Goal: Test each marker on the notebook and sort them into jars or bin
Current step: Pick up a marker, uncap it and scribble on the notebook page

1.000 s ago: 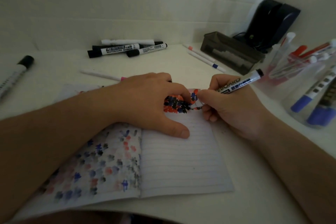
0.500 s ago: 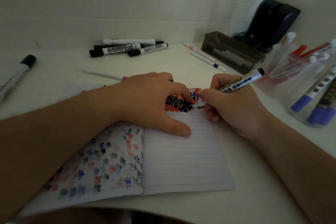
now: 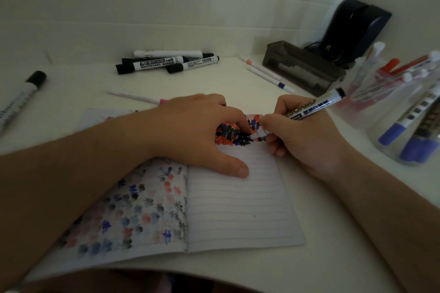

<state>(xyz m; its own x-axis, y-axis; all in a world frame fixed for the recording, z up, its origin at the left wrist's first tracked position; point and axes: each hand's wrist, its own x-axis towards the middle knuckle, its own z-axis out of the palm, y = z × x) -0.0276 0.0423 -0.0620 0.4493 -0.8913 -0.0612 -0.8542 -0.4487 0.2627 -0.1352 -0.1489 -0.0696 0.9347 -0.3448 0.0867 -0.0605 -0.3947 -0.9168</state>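
the right hand [image 3: 307, 140] pinches a marker [image 3: 312, 108] low on its barrel, tip down on the notebook [image 3: 238, 204] beside the red, blue and black test marks. the left hand [image 3: 197, 133] lies spread, pressing the page flat. the marker looks light, stiff and smooth — likely best held near the tip — while thin paper would shift if unpinned.

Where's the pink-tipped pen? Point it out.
In the head view, the pink-tipped pen lies on the table just beyond the notebook, left of centre, its pink end right by the left hand.
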